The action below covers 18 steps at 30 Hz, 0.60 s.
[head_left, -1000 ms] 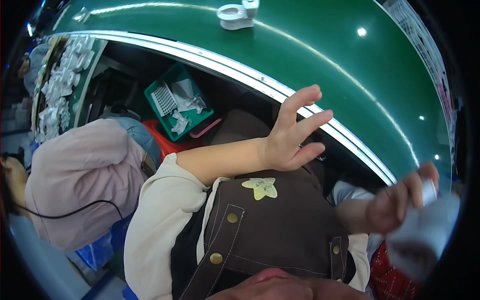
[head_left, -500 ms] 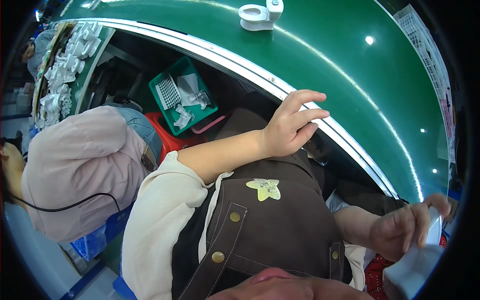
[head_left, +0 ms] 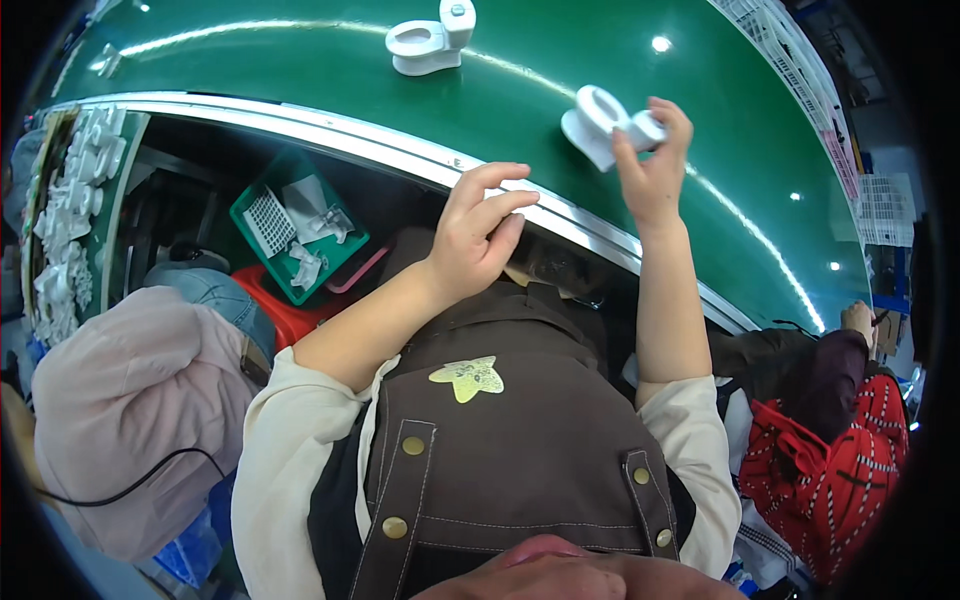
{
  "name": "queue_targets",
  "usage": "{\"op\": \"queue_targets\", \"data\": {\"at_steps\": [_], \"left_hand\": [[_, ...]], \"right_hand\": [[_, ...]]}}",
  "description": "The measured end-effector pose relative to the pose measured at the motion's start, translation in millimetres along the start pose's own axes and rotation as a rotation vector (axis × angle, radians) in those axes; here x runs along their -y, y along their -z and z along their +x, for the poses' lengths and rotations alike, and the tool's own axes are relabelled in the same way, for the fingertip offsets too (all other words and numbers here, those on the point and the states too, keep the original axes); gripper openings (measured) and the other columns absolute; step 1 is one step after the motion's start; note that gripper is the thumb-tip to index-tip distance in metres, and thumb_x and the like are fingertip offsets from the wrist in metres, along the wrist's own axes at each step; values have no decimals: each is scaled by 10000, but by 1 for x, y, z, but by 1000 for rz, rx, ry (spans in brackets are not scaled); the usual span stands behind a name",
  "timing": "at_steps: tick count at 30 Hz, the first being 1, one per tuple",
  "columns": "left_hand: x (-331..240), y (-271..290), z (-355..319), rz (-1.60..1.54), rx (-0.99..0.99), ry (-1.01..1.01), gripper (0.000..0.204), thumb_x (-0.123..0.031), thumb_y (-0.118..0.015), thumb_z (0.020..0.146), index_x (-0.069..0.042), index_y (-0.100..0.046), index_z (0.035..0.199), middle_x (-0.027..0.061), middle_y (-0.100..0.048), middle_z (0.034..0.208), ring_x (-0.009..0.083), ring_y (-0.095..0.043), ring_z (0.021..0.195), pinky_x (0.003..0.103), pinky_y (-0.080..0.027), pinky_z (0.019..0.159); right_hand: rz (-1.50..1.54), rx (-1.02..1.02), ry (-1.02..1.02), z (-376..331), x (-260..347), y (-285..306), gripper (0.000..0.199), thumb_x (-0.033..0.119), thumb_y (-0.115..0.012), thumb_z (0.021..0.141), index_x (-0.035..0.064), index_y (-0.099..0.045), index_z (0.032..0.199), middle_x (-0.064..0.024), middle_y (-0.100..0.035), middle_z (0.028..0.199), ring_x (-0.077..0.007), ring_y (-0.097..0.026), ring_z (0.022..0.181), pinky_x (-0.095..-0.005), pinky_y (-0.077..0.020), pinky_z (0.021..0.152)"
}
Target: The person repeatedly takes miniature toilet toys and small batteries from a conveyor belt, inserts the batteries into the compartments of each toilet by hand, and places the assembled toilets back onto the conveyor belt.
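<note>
A small white toy toilet (head_left: 590, 130) is tilted over the green tabletop (head_left: 520, 120), with my right hand (head_left: 657, 175) gripping its tank end between thumb and fingers. My left hand (head_left: 475, 235) hovers by the white table edge, fingers apart and slightly curled, with nothing in it. Farther off to the left, a second white toy toilet (head_left: 425, 48) stands upright on the green surface.
A green basket (head_left: 285, 275) with white pieces sits below the table at left. White parts line a side bench (head_left: 80, 190). People sit on both sides, one in a pink top (head_left: 150, 400). White crates (head_left: 790, 65) border the table's far right.
My right hand has swung from the lower right to above the table, bringing a white toy toilet with it. The view has shifted, while my left hand keeps nearly the same pose.
</note>
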<state>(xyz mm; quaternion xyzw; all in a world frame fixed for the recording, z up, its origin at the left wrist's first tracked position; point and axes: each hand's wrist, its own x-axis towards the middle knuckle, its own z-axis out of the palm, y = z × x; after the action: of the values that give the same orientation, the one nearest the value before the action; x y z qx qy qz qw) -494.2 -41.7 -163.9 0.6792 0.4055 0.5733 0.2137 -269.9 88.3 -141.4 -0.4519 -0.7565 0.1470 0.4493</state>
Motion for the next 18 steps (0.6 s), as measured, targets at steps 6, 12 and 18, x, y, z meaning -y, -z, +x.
{"op": "queue_targets", "data": {"at_steps": [6,12,18], "left_hand": [[8,-4,0,21,9,30,273,45,-612,829,-34,-661,1086,172,-579,1230,303,-567,1095,374,-457,920],[19,-25,23,86,178,28,287,53,-623,793,-29,-657,1066,134,-587,1230,308,-569,1089,379,-464,928],[56,-56,69,508,444,-197,245,-66,-620,801,-79,-654,1043,67,-621,1070,270,-571,999,384,-475,853]], "right_hand": [[-93,21,79,18,-3,11,486,200,-725,811,32,-466,1188,-176,-492,1233,-355,-555,1065,-410,-475,894],[162,-110,-199,13,-15,18,439,231,-701,871,27,-469,1184,-132,-551,1133,-275,-594,954,-393,-498,821],[1153,-287,-987,-9,-43,57,405,426,-445,1001,61,-524,1156,-92,-615,1061,-203,-595,882,-346,-489,678]]}}
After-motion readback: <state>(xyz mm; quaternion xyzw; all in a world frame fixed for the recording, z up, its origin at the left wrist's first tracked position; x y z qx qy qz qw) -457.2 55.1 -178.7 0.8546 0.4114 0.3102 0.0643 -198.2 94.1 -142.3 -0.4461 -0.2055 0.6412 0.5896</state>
